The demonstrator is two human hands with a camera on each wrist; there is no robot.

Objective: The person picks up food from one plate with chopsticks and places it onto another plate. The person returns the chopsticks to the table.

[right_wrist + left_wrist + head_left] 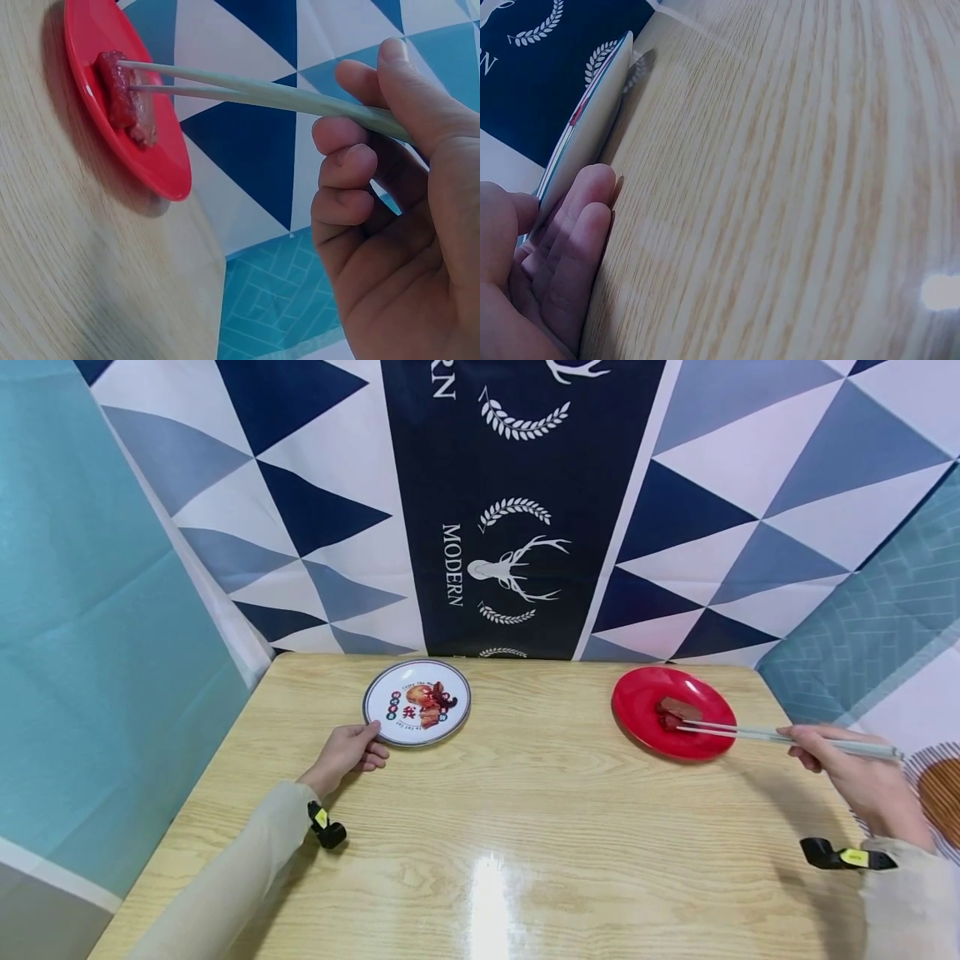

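Observation:
My left hand (347, 756) holds the near-left rim of a white plate (397, 693) with a dark edge, thumb on top and fingers below. Printed characters and brown food, or a picture of it, show on this plate; I cannot tell which. In the left wrist view the plate's underside (592, 127) slants up from the table. On the right, my right hand (851, 772) grips pale green chopsticks (277, 96). Their tips touch a reddish-brown piece of meat (681, 710) lying on a red plate (637, 693). Whether the tips squeeze the meat is unclear.
Both plates are near the back edge of the wooden table (525, 810). Behind it hangs a patterned cloth (322, 527) with triangles and a dark deer-print band. A round brown item (941, 797) on a striped mat sits beyond the table's right edge.

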